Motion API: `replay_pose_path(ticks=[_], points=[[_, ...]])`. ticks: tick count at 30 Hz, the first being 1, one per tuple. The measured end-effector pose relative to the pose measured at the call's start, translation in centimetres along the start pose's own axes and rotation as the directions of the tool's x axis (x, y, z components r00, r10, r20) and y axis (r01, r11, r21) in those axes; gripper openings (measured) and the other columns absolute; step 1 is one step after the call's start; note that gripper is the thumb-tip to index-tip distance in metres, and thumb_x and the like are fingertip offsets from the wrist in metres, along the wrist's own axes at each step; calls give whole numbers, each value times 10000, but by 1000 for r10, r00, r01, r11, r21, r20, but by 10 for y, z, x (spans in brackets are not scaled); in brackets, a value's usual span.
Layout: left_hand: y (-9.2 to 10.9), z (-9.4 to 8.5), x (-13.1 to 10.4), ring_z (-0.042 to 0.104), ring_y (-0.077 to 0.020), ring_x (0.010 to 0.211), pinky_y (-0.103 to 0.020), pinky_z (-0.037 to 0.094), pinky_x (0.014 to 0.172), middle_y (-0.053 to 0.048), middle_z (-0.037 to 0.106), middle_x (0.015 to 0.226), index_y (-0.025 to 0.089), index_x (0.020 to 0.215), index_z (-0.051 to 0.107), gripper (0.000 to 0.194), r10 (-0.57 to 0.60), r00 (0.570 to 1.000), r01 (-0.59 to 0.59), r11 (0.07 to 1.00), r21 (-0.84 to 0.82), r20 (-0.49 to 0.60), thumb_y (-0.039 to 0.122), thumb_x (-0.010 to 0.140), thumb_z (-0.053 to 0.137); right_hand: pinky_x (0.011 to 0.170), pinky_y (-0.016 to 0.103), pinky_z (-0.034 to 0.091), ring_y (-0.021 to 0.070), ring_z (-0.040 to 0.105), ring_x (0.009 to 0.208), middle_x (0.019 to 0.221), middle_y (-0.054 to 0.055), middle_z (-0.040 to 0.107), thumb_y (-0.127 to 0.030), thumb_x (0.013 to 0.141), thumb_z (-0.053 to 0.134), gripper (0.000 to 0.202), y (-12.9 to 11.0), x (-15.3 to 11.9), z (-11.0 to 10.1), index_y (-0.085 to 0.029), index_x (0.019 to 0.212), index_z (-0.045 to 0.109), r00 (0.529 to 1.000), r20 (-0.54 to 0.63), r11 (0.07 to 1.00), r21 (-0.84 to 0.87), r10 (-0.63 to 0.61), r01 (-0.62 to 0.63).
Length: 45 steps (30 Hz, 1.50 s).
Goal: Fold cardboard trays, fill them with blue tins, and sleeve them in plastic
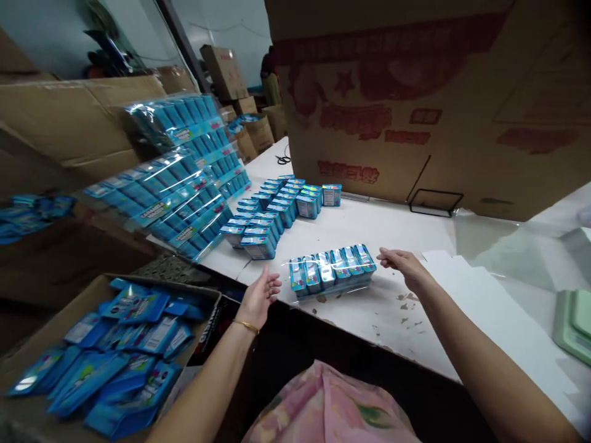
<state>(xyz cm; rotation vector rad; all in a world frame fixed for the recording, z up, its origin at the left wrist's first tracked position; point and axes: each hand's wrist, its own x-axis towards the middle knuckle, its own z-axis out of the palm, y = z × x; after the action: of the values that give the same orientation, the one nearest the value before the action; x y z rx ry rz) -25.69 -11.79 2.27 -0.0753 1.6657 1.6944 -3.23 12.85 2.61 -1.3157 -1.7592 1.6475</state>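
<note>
A worktop (pixel 364 227) is bearing boxes (pixel 333 269), apparently being wrapped in film (pixel 325 294); left hand (pixel 260 295) hovering half-spread, right hand (pixel 403 263) curled, pinch unclear; next likely needing tautness.

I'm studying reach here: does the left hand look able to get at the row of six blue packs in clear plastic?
Likely yes: the left hand looks empty, just left of the row of six blue packs, with nothing visible blocking the way.

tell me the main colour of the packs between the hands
The packs are mostly blue, as the head view shows.
</note>
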Motion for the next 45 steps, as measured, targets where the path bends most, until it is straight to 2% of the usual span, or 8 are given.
replay_pose_path(ticks=[5,16,24,31,35,38,41,45], points=[[-10,9,5,428,-48,506,-177,272,479,30,523,566,108,722,605,373,116,982,-135,983,124,146,418,532,687,605,265,324,104,434,548,510,-19,515,-439,501,689,320,-5,4,8,-143,600,616,996,69,998,21,-56,55],[-1,12,11,450,-68,537,-196,309,509,10,559,588,123,661,618,372,171,979,-184,975,125,109,401,439,729,619,270,331,96,426,536,509,-24,511,-361,484,659,240,-14,-1,19,-150,537,559,991,17,977,170,-132,128],[51,-1,2,406,-43,484,-188,296,486,26,528,518,116,598,610,245,269,959,-264,962,-65,94,298,469,712,616,290,328,123,447,564,532,4,534,-368,501,683,225,-85,-3,34,-163,533,598,958,129,966,54,-257,252],[146,-83,-14,403,-46,490,-188,279,461,16,540,528,105,606,617,246,491,858,-508,855,-106,-149,264,451,721,514,282,307,103,421,481,465,8,493,-397,500,711,282,-202,24,145,-156,473,568,828,311,880,68,-467,471],[216,-129,-18,426,-40,505,-164,283,467,14,550,534,75,624,601,147,658,701,-694,718,-50,-277,176,535,658,496,247,318,80,428,461,431,-17,452,-328,586,675,266,-284,41,230,-118,485,548,747,260,782,60,-612,620],[274,-157,-13,433,-26,492,-141,280,464,23,539,523,63,626,570,30,736,566,-800,600,-31,-372,83,605,574,528,228,353,80,470,505,453,-26,437,-293,665,614,253,-349,55,293,-90,527,553,632,230,646,-20,-740,763],[320,-181,-4,430,-43,464,-148,286,419,17,539,514,83,594,552,54,746,479,-846,534,-14,-462,43,575,583,603,244,409,128,537,636,547,7,504,-267,673,603,200,-401,69,352,-92,588,558,567,218,554,-124,-794,823],[351,-205,15,407,-42,450,-145,283,390,11,522,515,86,574,538,70,760,411,-871,490,28,-504,33,587,582,702,305,429,198,560,790,701,60,561,-256,695,563,163,-432,90,416,-98,657,563,561,227,509,-251,-796,823]])
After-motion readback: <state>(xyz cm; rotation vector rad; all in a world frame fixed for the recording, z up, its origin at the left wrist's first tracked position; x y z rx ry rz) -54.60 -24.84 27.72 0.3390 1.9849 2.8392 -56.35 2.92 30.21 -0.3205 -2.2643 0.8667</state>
